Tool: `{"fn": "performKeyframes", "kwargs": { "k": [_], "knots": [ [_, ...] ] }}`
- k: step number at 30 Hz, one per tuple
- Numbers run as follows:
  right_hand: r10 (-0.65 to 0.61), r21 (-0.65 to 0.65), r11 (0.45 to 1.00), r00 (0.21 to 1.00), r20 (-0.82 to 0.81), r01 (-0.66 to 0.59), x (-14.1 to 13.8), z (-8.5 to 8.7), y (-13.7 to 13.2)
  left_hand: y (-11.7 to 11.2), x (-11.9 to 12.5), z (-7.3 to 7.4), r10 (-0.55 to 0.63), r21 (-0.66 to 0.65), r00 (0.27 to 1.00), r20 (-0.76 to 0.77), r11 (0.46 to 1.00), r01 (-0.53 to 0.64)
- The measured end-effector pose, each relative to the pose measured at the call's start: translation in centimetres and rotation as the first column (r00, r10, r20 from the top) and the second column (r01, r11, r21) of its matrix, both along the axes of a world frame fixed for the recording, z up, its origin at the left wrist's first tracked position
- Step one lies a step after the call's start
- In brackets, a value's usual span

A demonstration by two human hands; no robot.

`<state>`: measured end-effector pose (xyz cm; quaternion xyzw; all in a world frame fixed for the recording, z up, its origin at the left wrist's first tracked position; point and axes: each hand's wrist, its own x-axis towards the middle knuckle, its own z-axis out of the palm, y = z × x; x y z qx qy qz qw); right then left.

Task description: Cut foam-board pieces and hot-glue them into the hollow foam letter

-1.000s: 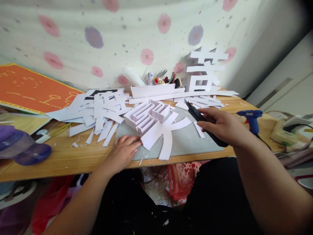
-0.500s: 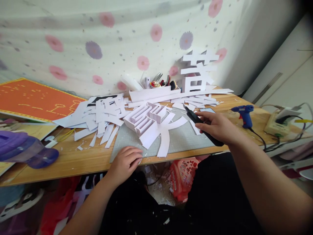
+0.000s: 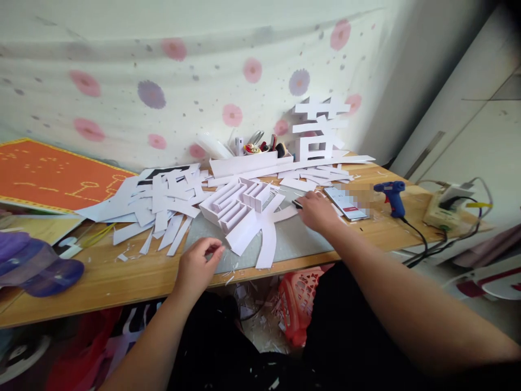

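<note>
Offcuts (image 3: 158,209) heaped left of paper letter (image 3: 244,214); phone (image 3: 345,202), glue gun (image 3: 389,191) right.

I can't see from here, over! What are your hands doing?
Left hand empty, at mat edge. Right hand grips black tool beside paper character. Phone near right.

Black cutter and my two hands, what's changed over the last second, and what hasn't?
The right hand came down from above the grey mat to lie beside the white paper character. Only the tip of the black cutter shows at its fingers, grip unclear. The left hand left the character's corner and drew back to the mat's near edge. Character, glue gun and scraps stayed put.
</note>
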<state>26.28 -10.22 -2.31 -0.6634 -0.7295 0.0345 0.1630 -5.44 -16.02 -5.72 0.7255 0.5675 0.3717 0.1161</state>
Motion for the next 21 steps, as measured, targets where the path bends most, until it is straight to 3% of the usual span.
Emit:
{"fn": "performKeyframes", "kwargs": {
  "k": [4,7,12,21],
  "knots": [
    [0.188,0.023,0.982,0.974,-0.131,-0.186,-6.0,-0.5,0.0,1.1,0.5,-0.7,-0.011,-0.049,0.999,0.039,0.999,0.013],
    [0.193,0.021,0.981,0.950,-0.246,-0.194,-8.7,-1.5,0.9,1.3,0.9,-1.0,-0.023,-0.075,0.999,0.047,0.997,0.027],
    [0.106,0.011,0.994,0.912,-0.395,-0.111,-9.2,-3.0,2.1,1.3,0.9,-1.3,-0.019,-0.077,0.999,0.037,0.997,0.022],
    [0.045,0.031,0.999,0.856,-0.515,-0.034,-9.7,-4.3,1.4,1.0,1.3,-1.0,-0.007,-0.039,0.999,-0.036,0.999,0.006]
  ]
}}
